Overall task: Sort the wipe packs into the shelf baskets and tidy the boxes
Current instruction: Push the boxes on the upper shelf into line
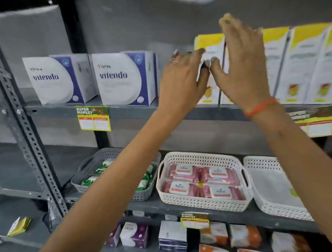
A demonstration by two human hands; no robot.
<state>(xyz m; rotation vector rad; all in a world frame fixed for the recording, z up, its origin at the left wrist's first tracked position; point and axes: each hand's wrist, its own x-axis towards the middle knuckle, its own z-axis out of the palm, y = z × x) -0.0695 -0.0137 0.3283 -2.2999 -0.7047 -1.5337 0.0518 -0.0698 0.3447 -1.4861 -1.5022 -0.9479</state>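
A row of tall yellow-and-white boxes (304,61) stands on the upper shelf at the right. My left hand (181,78) presses flat against the left side of the leftmost yellow box (209,47). My right hand (242,65) lies spread on that box's front, fingers apart, blurred by motion. Two white-and-purple boxes (114,78) stand further left on the same shelf. Below, a white basket (205,201) holds pink wipe packs (202,181), and a grey basket (103,155) holds green wipe packs (102,167), partly hidden by my left forearm.
A second white basket (267,187) sits at the right of the middle shelf, mostly hidden by my right arm. Small purple, blue and orange boxes (211,236) fill the lower shelf. Yellow price tags (93,119) hang on shelf edges. A perforated metal upright (20,118) stands left.
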